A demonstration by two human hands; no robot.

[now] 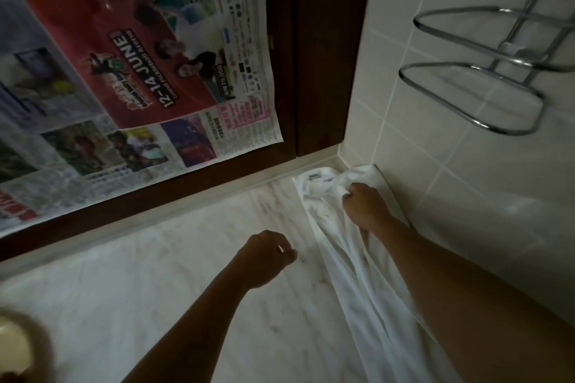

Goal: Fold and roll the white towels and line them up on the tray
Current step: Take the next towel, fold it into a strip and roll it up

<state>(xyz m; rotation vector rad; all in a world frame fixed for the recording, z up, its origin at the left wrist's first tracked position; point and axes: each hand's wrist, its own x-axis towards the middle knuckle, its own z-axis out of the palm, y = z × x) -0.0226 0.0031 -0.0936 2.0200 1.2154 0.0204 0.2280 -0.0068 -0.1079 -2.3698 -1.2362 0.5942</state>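
Lying bunched along the right side of the frame, the white towel (351,261) runs as a long strip from the corner where the counter (161,298) meets the tiled wall (466,190), down toward the lower right edge. Its long axis slants from the upper middle to the lower right, close beside the wall. We grip its far end with our right hand (362,207), fingers curled into a fist around a gathered fold near the corner, so most of the cloth trails back toward us under that forearm. Our left hand (264,255) hovers over the bare marble just beside the strip's left edge, fingers loosely curled and holding nothing. We judge the left hand is the nearer one to the strip's middle, and that it would need to reach rightward across a short gap to take a second hold before the cloth can be spread flat. No tray shows in view. Newspaper (140,78) covers the dark wooden panel in the upper left, and a chrome rack (485,84) hangs on the wall at upper right.
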